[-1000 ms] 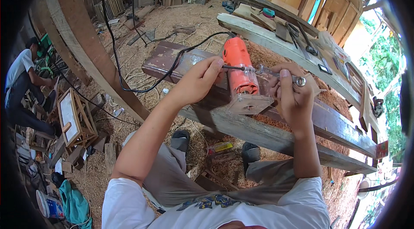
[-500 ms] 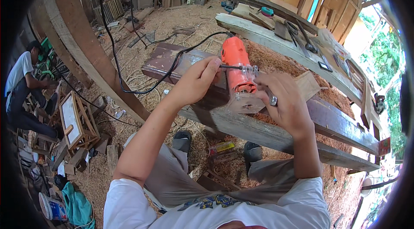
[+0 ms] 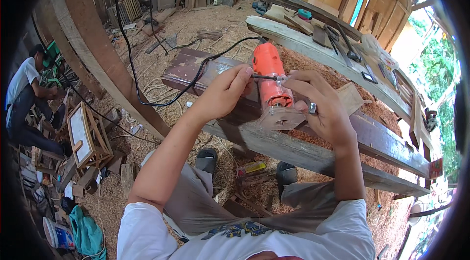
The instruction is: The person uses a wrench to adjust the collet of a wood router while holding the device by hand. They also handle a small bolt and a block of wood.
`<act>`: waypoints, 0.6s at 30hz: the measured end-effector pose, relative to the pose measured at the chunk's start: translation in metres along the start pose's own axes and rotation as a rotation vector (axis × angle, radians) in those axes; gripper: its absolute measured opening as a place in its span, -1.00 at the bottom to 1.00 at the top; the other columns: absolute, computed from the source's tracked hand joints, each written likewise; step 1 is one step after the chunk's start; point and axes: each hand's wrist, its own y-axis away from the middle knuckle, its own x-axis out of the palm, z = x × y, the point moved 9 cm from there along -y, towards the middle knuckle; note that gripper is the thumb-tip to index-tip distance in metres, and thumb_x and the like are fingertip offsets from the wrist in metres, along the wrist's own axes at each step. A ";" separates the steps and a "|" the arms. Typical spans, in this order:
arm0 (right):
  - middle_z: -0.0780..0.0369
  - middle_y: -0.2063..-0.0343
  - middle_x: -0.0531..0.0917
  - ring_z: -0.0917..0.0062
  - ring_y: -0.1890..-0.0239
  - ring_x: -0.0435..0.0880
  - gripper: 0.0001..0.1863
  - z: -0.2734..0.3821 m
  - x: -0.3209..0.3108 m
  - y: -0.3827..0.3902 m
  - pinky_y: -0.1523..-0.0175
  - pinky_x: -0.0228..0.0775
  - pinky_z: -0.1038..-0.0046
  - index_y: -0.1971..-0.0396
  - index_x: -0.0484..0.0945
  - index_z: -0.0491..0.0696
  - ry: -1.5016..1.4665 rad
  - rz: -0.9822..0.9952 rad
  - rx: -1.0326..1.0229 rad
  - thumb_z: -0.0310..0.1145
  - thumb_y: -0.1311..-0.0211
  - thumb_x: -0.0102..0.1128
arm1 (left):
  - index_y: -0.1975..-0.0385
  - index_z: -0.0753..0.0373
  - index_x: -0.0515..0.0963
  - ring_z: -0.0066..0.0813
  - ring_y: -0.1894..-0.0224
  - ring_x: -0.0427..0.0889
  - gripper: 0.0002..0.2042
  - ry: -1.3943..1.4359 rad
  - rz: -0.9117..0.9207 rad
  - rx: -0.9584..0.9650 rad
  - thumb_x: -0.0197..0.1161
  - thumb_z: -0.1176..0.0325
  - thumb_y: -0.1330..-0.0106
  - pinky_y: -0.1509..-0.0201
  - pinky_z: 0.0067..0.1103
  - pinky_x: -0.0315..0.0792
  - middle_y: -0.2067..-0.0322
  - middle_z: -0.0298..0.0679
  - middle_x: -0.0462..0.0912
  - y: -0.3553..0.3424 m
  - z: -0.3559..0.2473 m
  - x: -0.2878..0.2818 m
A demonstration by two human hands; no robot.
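An orange power tool, shaped like a trim router (image 3: 268,64), lies on the wooden beams with its clear plastic base (image 3: 283,118) toward me. My left hand (image 3: 232,88) is closed in a pinch on a thin dark rod, like a screwdriver shaft (image 3: 262,77), whose tip meets the small metal clamp bolt (image 3: 279,79) on the router's clear collar. From the other side my right hand (image 3: 323,101) curls its fingers at the bolt's far end; what they grip is hidden. A silver ring-like piece (image 3: 312,108) shows at its fingers.
The router's black cord (image 3: 132,64) loops over a brown beam (image 3: 183,69). Across from me, a plank (image 3: 303,47) bears hand tools and a phone (image 3: 368,77). Wood shavings cover the floor. A person (image 3: 32,93) sits at the far left beside a wooden frame (image 3: 83,132).
My right hand has shifted slightly upward and its fingers have turned about the bolt. The left hand and rod stay almost where they were. The person at left has moved their arms.
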 end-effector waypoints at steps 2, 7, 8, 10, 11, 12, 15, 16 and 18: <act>0.05 0.05 0.67 0.05 -0.06 0.66 -0.51 -0.006 0.000 0.001 -0.15 0.52 0.17 -0.07 0.62 -0.06 -0.015 -0.015 0.033 -0.65 -0.06 0.27 | 0.30 0.21 0.39 -0.65 0.36 0.30 -0.63 0.003 0.036 -0.013 -0.12 0.11 -0.76 0.27 -0.59 0.27 0.40 -0.43 0.40 0.000 -0.001 0.003; 0.08 0.08 0.70 0.05 0.01 0.71 -0.56 -0.012 -0.003 -0.002 -0.10 0.55 0.17 -0.01 0.63 -0.07 -0.008 0.005 0.027 -0.64 -0.07 0.25 | 0.28 0.21 0.39 -0.65 0.34 0.34 -0.63 0.010 0.044 -0.012 -0.12 0.11 -0.76 0.24 -0.61 0.30 0.40 -0.44 0.39 0.000 0.001 0.003; 0.09 0.10 0.70 0.07 0.04 0.72 -0.62 -0.012 -0.003 -0.002 -0.08 0.56 0.19 0.02 0.63 -0.08 -0.006 0.005 0.037 -0.62 -0.12 0.26 | 0.27 0.22 0.40 -0.65 0.32 0.35 -0.64 -0.004 0.046 0.000 -0.12 0.11 -0.76 0.22 -0.61 0.32 0.39 -0.44 0.38 0.000 0.000 0.003; 0.09 0.12 0.70 0.09 0.06 0.72 -0.67 -0.015 -0.004 -0.003 -0.05 0.57 0.22 0.05 0.62 -0.09 -0.003 0.004 0.047 -0.59 -0.16 0.27 | 0.26 0.22 0.40 -0.64 0.31 0.36 -0.64 0.031 0.049 -0.005 -0.11 0.11 -0.76 0.21 -0.61 0.33 0.37 -0.43 0.38 -0.001 0.005 0.002; 0.09 0.15 0.70 0.11 0.09 0.72 -0.76 -0.019 -0.006 -0.004 -0.02 0.57 0.25 0.07 0.63 -0.10 -0.060 -0.016 0.065 -0.53 -0.25 0.27 | 0.24 0.23 0.41 -0.64 0.30 0.37 -0.65 0.066 0.050 -0.011 -0.11 0.11 -0.76 0.20 -0.60 0.34 0.36 -0.43 0.38 -0.001 0.007 0.002; 0.09 0.18 0.70 0.12 0.11 0.72 -0.83 -0.022 -0.007 -0.006 0.00 0.57 0.28 0.10 0.63 -0.11 -0.116 -0.037 0.083 -0.48 -0.35 0.27 | 0.24 0.23 0.41 -0.64 0.30 0.37 -0.65 0.066 0.050 -0.011 -0.11 0.11 -0.76 0.20 -0.60 0.34 0.36 -0.43 0.38 0.000 0.007 0.001; 0.10 0.25 0.70 0.14 0.20 0.71 -0.83 -0.036 -0.005 -0.008 0.05 0.55 0.32 0.14 0.63 -0.14 -0.162 -0.048 0.193 -0.34 -0.52 0.20 | 0.22 0.23 0.42 -0.63 0.29 0.38 -0.65 0.098 0.063 -0.026 -0.10 0.11 -0.76 0.18 -0.59 0.36 0.33 -0.41 0.39 -0.001 0.009 0.001; 0.10 0.25 0.70 0.14 0.20 0.71 -0.83 -0.039 -0.005 -0.010 0.05 0.55 0.32 0.14 0.63 -0.14 -0.160 -0.050 0.195 -0.34 -0.52 0.20 | 0.22 0.23 0.41 -0.63 0.29 0.38 -0.65 0.086 0.061 -0.029 -0.10 0.11 -0.76 0.18 -0.59 0.36 0.34 -0.42 0.39 -0.002 0.007 0.002; 0.11 0.30 0.70 0.16 0.28 0.69 -0.75 -0.047 -0.001 -0.015 0.09 0.53 0.31 0.15 0.63 -0.14 -0.197 -0.004 0.203 -0.27 -0.61 0.11 | 0.23 0.23 0.41 -0.63 0.29 0.38 -0.65 0.074 0.062 -0.031 -0.11 0.11 -0.76 0.18 -0.59 0.35 0.34 -0.42 0.38 -0.003 0.007 0.003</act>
